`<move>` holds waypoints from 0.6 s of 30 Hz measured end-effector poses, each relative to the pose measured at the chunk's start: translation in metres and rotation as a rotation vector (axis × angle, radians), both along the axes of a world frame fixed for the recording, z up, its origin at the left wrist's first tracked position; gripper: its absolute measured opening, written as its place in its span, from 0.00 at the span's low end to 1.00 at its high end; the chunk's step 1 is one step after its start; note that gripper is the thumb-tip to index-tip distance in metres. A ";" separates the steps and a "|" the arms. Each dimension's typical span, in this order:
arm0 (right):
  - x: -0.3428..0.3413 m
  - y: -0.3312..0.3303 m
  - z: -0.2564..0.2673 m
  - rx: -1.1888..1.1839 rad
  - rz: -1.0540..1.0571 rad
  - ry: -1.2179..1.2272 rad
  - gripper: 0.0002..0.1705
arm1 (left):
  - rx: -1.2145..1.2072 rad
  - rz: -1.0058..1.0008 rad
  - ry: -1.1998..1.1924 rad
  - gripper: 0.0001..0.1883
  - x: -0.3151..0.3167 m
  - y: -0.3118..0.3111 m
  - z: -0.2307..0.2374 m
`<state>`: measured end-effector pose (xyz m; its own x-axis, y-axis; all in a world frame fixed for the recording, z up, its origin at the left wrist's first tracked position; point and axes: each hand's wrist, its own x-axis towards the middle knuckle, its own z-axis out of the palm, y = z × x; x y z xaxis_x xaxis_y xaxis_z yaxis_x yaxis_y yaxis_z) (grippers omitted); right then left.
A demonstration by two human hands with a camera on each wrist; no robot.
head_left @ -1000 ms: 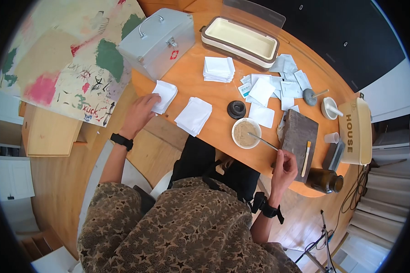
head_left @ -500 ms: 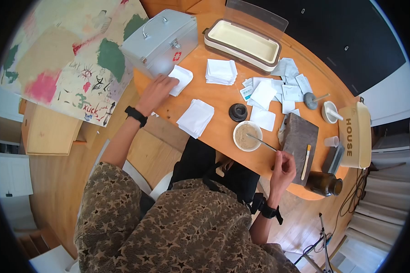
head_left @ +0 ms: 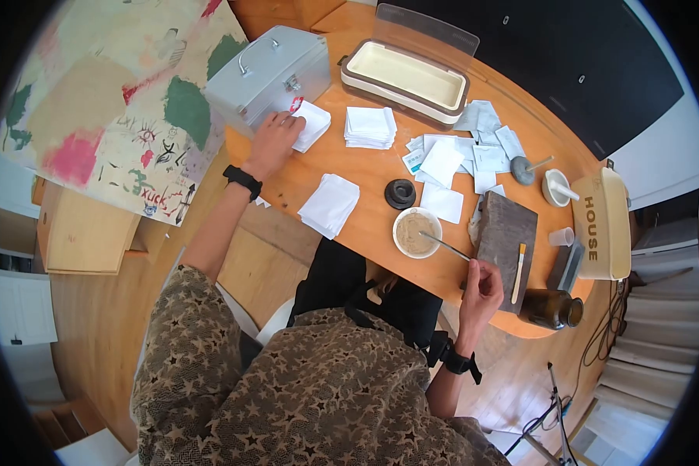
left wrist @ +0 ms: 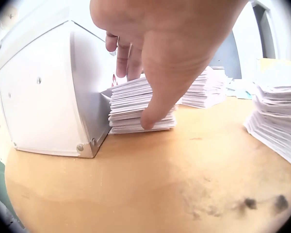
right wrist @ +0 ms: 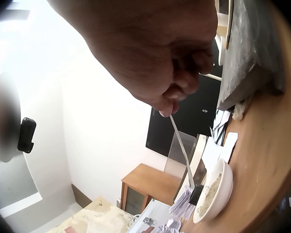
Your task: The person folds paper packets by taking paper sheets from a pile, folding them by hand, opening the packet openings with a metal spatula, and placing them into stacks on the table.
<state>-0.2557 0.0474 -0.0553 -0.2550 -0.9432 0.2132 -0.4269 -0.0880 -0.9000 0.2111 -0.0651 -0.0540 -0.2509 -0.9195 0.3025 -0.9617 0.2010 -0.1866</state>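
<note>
In the head view my left hand (head_left: 276,141) holds a stack of white papers (head_left: 314,124) at the front of the silver metal box. The left wrist view shows the thumb (left wrist: 153,109) along the near side of that stack and the fingers (left wrist: 122,60) reaching down over its far side. My right hand (head_left: 481,293) pinches a thin metal rod (head_left: 449,246) near its end. The rod's other end lies in tan powder in a white bowl (head_left: 397,242). In the right wrist view the rod (right wrist: 182,145) slants down from the fingertips toward the bowl.
The metal box (head_left: 266,81) stands beside the left hand. Two more paper stacks (head_left: 370,126) (head_left: 330,205), scattered packets (head_left: 485,159) and a black round lid (head_left: 400,193) lie around the bowl. A dark slab (head_left: 505,241) with a brush and a brown jar (head_left: 550,308) are at the right.
My left hand has moved the stack of white papers away from the table's left edge, toward the front of the metal box. The right hand and rod have stayed nearly still.
</note>
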 end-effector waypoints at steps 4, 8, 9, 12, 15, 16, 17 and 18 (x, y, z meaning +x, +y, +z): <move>-0.003 0.003 0.003 0.032 -0.004 -0.052 0.08 | 0.026 0.017 0.093 0.31 -0.002 0.007 0.015; -0.007 0.002 -0.002 0.016 -0.003 -0.059 0.08 | -0.003 0.042 0.127 0.36 -0.010 0.029 0.036; -0.007 0.002 -0.002 0.004 -0.003 -0.044 0.08 | -0.021 0.042 0.124 0.36 -0.014 0.038 0.045; -0.004 0.002 0.001 0.019 -0.002 -0.038 0.08 | 0.001 0.057 0.243 0.34 -0.033 0.070 0.065; 0.000 0.001 0.003 0.035 -0.004 -0.026 0.08 | 0.046 0.100 0.490 0.26 -0.069 0.103 0.061; 0.002 0.000 0.003 0.028 -0.008 -0.004 0.08 | 0.049 0.102 0.491 0.26 -0.084 0.114 0.058; 0.005 -0.001 0.003 0.031 -0.007 -0.003 0.08 | 0.053 0.089 0.528 0.25 -0.099 0.123 0.054; 0.006 -0.002 0.003 0.018 -0.003 -0.008 0.09 | 0.060 0.076 0.567 0.24 -0.110 0.129 0.050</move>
